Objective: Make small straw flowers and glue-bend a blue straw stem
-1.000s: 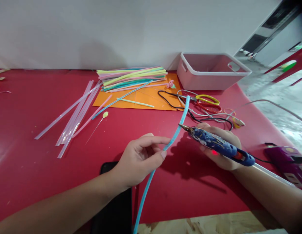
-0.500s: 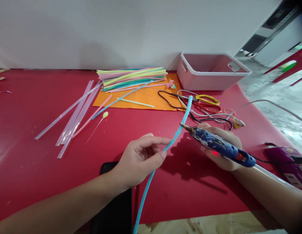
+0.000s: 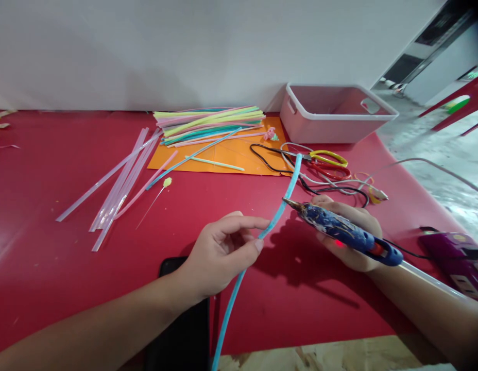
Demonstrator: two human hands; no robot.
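Note:
My left hand (image 3: 219,252) pinches a long light-blue straw (image 3: 281,203) between thumb and forefinger, above a red table (image 3: 49,268). The straw curves from the near table edge up toward the scissors. My right hand (image 3: 345,232) is wrapped round a blue hot glue gun (image 3: 343,232) with a red light lit. The gun's metal nozzle touches the straw just above my left fingers. A glue stick pokes out of the gun's back end.
Clear glue sticks (image 3: 119,183) lie at the left. A heap of coloured straws (image 3: 208,123) rests on orange paper (image 3: 231,154). Yellow and red scissors (image 3: 326,162), cables, a white bin (image 3: 331,113), a purple power strip (image 3: 455,255) and a black phone (image 3: 181,330) surround my hands.
The glue gun's nozzle and the straw's upper part shifted very slightly; otherwise both hands stay where they were.

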